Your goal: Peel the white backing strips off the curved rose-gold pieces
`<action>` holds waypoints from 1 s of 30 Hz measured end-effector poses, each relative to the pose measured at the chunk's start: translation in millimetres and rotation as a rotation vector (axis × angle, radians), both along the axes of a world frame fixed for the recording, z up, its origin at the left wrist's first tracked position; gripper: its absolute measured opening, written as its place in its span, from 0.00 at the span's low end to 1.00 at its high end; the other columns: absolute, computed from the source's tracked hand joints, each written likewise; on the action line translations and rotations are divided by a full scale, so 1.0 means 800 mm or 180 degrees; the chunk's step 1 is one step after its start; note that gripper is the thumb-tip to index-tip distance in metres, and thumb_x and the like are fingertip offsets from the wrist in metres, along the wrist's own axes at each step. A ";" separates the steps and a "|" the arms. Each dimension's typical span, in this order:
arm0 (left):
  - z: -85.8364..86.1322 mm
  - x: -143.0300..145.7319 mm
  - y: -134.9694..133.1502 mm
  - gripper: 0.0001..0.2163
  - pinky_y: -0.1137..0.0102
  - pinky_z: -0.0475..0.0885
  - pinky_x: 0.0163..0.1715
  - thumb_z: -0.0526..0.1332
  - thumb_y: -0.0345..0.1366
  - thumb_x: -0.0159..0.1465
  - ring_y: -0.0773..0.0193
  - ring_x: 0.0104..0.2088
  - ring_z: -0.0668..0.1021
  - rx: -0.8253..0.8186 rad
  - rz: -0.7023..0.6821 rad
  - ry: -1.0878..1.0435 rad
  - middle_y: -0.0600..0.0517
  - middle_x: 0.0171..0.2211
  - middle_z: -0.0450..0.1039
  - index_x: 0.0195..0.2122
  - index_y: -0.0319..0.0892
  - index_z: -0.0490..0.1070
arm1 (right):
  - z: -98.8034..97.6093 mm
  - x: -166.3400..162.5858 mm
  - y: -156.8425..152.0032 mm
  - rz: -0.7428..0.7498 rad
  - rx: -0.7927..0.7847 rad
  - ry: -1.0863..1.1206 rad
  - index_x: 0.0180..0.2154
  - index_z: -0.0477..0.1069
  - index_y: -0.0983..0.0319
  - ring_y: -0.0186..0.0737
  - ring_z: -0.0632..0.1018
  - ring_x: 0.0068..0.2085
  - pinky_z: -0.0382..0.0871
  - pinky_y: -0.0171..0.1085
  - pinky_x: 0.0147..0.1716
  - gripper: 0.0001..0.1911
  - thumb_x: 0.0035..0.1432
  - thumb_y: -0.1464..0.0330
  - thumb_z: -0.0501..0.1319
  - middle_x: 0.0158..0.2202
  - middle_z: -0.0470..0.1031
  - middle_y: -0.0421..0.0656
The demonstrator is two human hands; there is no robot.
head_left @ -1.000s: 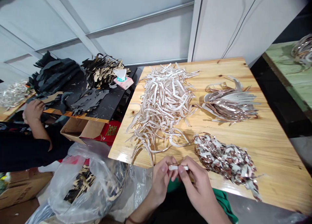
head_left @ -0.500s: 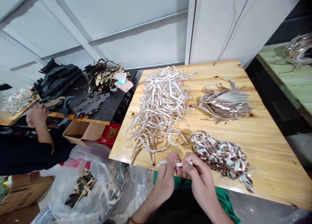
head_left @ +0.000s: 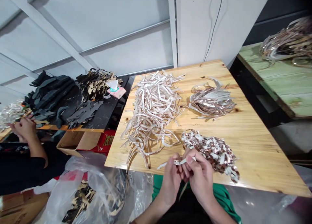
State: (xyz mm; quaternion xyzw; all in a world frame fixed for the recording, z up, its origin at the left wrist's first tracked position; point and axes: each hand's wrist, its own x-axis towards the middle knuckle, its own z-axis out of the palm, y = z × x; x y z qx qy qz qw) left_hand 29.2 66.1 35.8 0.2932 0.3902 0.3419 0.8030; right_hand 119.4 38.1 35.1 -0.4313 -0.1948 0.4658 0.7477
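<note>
A narrow white strip (head_left: 161,166) runs between my two hands, just over the front edge of the table (head_left: 258,152). My left hand (head_left: 172,180) pinches it, and one end sticks out to the left. My right hand (head_left: 200,170) grips the other part between thumb and fingers. A thin pale end hangs below the hands. Beyond my left hand spreads a loose heap of white and rose-gold strips (head_left: 156,104). Close to my right hand lies a pile of short, crinkled shiny rose-gold and white pieces (head_left: 212,151). Farther back rests a gathered bundle of strips (head_left: 212,102).
To the left, a black table (head_left: 97,115) holds dark cut pieces (head_left: 51,91) and a tissue pack (head_left: 117,90). Below are an open carton (head_left: 70,141) and a clear plastic bag (head_left: 58,188) of scraps. A co-worker's hands (head_left: 24,128) are at far left. A green-topped table (head_left: 290,78) stands right.
The view has swung right, so the table appears farther left. My hands have drawn closer together on the strip, which is now bent, with a thin end hanging below. The co-worker's hands have shifted.
</note>
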 end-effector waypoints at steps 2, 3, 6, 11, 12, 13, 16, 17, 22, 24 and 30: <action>-0.007 0.002 -0.008 0.32 0.67 0.65 0.35 0.70 0.70 0.65 0.64 0.30 0.64 0.0253 0.0003 0.0176 0.57 0.27 0.62 0.31 0.45 0.65 | 0.002 0.001 -0.002 0.0002 0.0009 0.0061 0.25 0.71 0.58 0.34 0.66 0.23 0.63 0.34 0.22 0.23 0.74 0.60 0.68 0.22 0.66 0.35; -0.009 0.003 -0.011 0.31 0.67 0.65 0.35 0.70 0.68 0.66 0.64 0.30 0.65 0.0316 -0.0029 0.0251 0.56 0.27 0.63 0.30 0.44 0.66 | 0.004 0.002 -0.002 -0.0037 0.0013 0.0114 0.25 0.70 0.58 0.33 0.65 0.22 0.63 0.33 0.22 0.23 0.74 0.60 0.67 0.22 0.65 0.35; -0.011 0.007 -0.014 0.33 0.66 0.64 0.34 0.65 0.69 0.70 0.65 0.28 0.66 0.0350 -0.0192 0.0242 0.54 0.25 0.65 0.26 0.43 0.67 | 0.016 0.007 -0.001 -0.0171 0.0019 0.0310 0.26 0.65 0.56 0.33 0.63 0.19 0.61 0.32 0.17 0.23 0.75 0.60 0.64 0.21 0.62 0.33; -0.007 0.013 -0.012 0.32 0.69 0.64 0.28 0.73 0.67 0.64 0.66 0.24 0.66 -0.0004 -0.0001 -0.0095 0.56 0.23 0.64 0.27 0.44 0.64 | 0.041 0.020 0.001 -0.0411 0.0199 0.0832 0.27 0.63 0.55 0.31 0.60 0.16 0.58 0.31 0.13 0.20 0.74 0.63 0.61 0.21 0.62 0.32; -0.005 0.013 -0.011 0.31 0.69 0.65 0.28 0.74 0.66 0.64 0.66 0.25 0.67 -0.0062 0.0019 -0.0128 0.56 0.23 0.65 0.27 0.44 0.64 | 0.044 0.021 -0.001 -0.0493 0.0284 0.0927 0.27 0.64 0.56 0.31 0.61 0.17 0.59 0.31 0.13 0.19 0.74 0.64 0.61 0.22 0.62 0.33; -0.003 0.014 -0.009 0.31 0.69 0.67 0.29 0.74 0.65 0.64 0.66 0.25 0.68 -0.0094 0.0046 -0.0145 0.56 0.24 0.66 0.27 0.44 0.65 | 0.046 0.021 -0.003 -0.0575 0.0357 0.0978 0.28 0.65 0.56 0.32 0.63 0.17 0.60 0.31 0.13 0.19 0.75 0.64 0.60 0.23 0.63 0.34; 0.007 0.012 -0.003 0.29 0.67 0.72 0.33 0.73 0.63 0.67 0.66 0.26 0.68 0.0051 0.0285 -0.0069 0.56 0.24 0.66 0.27 0.45 0.64 | 0.045 0.018 -0.011 -0.0800 0.0474 0.0911 0.30 0.70 0.56 0.34 0.71 0.23 0.66 0.31 0.16 0.18 0.77 0.63 0.60 0.29 0.65 0.37; 0.009 0.011 0.000 0.29 0.67 0.72 0.34 0.73 0.63 0.67 0.66 0.26 0.67 0.0199 0.0446 0.0007 0.56 0.24 0.65 0.27 0.45 0.64 | 0.043 0.016 -0.013 -0.0837 0.0474 0.0887 0.32 0.72 0.56 0.35 0.74 0.25 0.69 0.32 0.19 0.17 0.78 0.62 0.61 0.30 0.66 0.38; 0.009 -0.001 0.000 0.28 0.65 0.70 0.33 0.64 0.64 0.74 0.63 0.26 0.65 0.1243 0.0849 0.0450 0.56 0.25 0.62 0.28 0.46 0.65 | 0.023 0.015 -0.021 -0.0561 0.0326 0.0927 0.41 0.77 0.52 0.46 0.79 0.37 0.80 0.42 0.32 0.23 0.78 0.44 0.56 0.36 0.72 0.43; 0.003 -0.008 -0.004 0.27 0.64 0.68 0.33 0.59 0.62 0.77 0.62 0.27 0.66 0.1669 0.0900 0.0629 0.54 0.27 0.67 0.29 0.46 0.68 | 0.012 0.018 -0.027 -0.0363 0.0375 0.0845 0.43 0.78 0.53 0.50 0.78 0.37 0.79 0.44 0.31 0.34 0.70 0.32 0.54 0.38 0.74 0.46; -0.008 -0.025 -0.016 0.23 0.62 0.71 0.40 0.57 0.57 0.80 0.57 0.36 0.75 0.2329 0.0641 0.0395 0.50 0.32 0.75 0.35 0.46 0.75 | -0.007 0.016 -0.047 0.0369 -0.0269 -0.0639 0.45 0.73 0.52 0.40 0.72 0.31 0.70 0.36 0.30 0.13 0.73 0.52 0.70 0.34 0.70 0.38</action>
